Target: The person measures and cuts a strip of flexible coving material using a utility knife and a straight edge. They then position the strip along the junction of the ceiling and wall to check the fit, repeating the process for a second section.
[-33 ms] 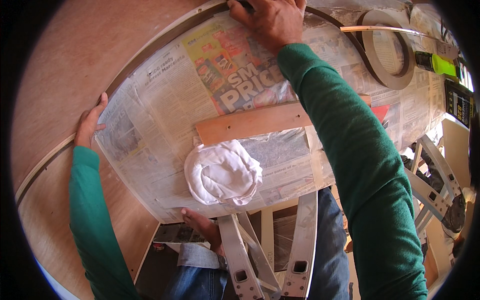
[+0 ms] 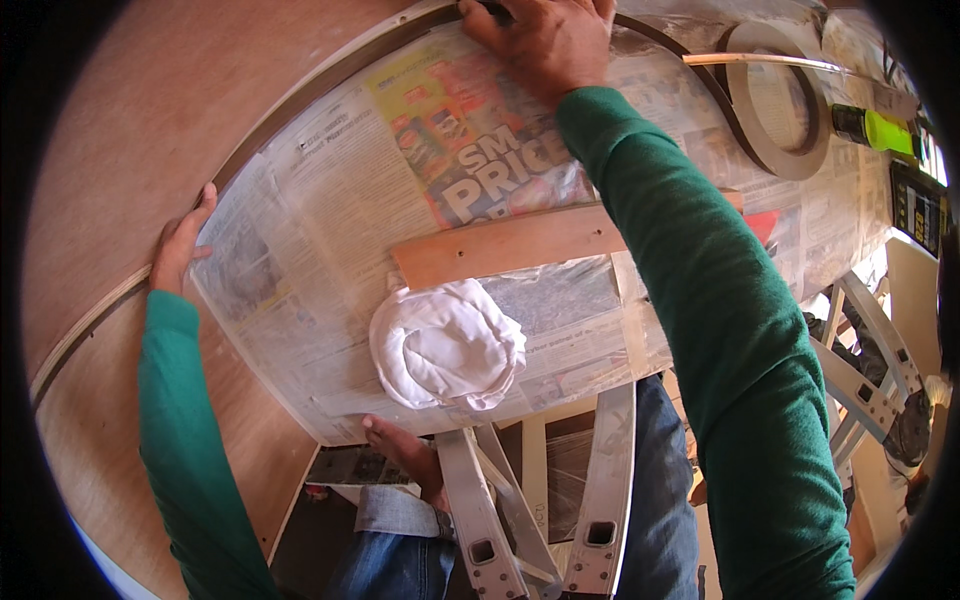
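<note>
My right hand (image 2: 540,40) presses at the top on a dark edging strip (image 2: 280,112) along a curved edge, its fingers curled over it and partly cut off by the frame. My left hand (image 2: 185,240) rests farther down that edge, fingers stretched along it and thumb apart. Below them is a newspaper-covered surface (image 2: 290,220). On it lie a reddish wooden batten (image 2: 500,240) with screw holes and a bunched white cloth (image 2: 445,345).
At upper right are a coil of edging tape (image 2: 790,155), a thin stick (image 2: 770,60), a neon-green tool (image 2: 885,133) and a black-and-yellow container (image 2: 915,205). A plywood panel (image 2: 120,140) fills the left. Aluminium ladders (image 2: 610,470), my legs and a bare foot (image 2: 400,450) show below.
</note>
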`<state>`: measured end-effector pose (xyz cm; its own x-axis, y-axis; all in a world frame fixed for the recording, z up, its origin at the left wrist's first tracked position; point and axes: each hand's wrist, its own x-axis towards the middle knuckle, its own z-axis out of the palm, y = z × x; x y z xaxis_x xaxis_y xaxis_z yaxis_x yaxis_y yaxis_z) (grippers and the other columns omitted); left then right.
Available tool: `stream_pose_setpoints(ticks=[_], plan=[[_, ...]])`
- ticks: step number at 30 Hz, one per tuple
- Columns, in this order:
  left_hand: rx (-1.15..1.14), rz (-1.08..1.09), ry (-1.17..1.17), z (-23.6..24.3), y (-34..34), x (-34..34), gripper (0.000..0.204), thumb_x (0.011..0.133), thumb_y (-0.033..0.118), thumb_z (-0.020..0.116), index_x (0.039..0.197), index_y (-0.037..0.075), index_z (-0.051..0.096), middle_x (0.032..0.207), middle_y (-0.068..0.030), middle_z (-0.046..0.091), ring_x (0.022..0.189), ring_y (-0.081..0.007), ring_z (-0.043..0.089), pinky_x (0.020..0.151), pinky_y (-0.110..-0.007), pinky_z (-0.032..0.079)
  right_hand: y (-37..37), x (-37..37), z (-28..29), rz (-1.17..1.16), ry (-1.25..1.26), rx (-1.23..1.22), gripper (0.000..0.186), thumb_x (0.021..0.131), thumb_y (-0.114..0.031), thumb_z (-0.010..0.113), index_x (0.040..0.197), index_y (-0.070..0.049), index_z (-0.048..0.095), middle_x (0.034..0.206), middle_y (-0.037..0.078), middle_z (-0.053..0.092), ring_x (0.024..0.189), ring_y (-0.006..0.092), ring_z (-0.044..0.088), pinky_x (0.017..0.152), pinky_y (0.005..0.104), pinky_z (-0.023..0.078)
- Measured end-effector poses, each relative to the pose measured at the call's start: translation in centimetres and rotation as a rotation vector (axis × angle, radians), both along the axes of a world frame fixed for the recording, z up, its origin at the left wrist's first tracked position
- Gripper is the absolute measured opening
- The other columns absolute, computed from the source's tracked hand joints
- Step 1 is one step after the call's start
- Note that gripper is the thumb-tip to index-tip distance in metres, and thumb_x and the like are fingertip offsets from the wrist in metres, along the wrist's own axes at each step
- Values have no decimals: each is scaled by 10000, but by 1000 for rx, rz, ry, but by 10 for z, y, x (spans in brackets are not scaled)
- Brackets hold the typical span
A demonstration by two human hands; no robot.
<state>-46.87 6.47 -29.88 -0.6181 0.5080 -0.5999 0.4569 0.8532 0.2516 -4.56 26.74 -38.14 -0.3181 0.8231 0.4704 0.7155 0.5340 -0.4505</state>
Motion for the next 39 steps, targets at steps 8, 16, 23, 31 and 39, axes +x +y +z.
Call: stream_pose_setpoints(ticks=[8, 16, 23, 31, 39], plan=[[204, 19, 257, -1, -17, 0, 936, 782, 705, 719, 1319, -56, 621, 1305, -149, 656, 1239, -266, 581, 1068, -412, 443, 3, -6, 3, -43, -267, -66, 374, 942, -527, 618, 943, -168, 725, 978, 69, 721, 1006, 267, 653, 939, 491, 395], [114, 199, 405, -28, -31, 20, 1437, 690, 778, 760, 1567, -114, 52, 1604, -426, -36, 1526, -536, -16, 1187, -703, 100, 7, -8, -4, 39, -305, -56, 349, 993, -425, 592, 1004, -93, 697, 995, 125, 705, 975, 346, 645, 877, 486, 462], [127, 364, 338, 13, -10, 36, 1318, 685, 651, 850, 1585, -29, 167, 1608, -382, 107, 1450, -540, 304, 1193, -689, 170, 6, -7, -3, 29, -339, -98, 354, 1035, -389, 519, 1052, -85, 702, 1048, 139, 696, 1035, 380, 616, 904, 513, 441], [329, 324, 393, 0, -34, 35, 1246, 683, 574, 870, 1574, 8, 210, 1581, -353, 189, 1475, -515, 255, 1133, -775, 172, 0, -9, -2, 24, -409, -182, 326, 1028, -372, 520, 1101, -121, 715, 1070, 143, 712, 1042, 366, 633, 901, 504, 471], [352, 54, 406, -30, -33, 49, 952, 749, 742, 733, 1348, 10, 622, 1450, -268, 523, 1424, -413, 397, 1157, -577, 248, 10, -3, -9, 58, -412, -75, 254, 935, -330, 651, 983, -88, 712, 953, 169, 693, 917, 379, 644, 796, 519, 489]])
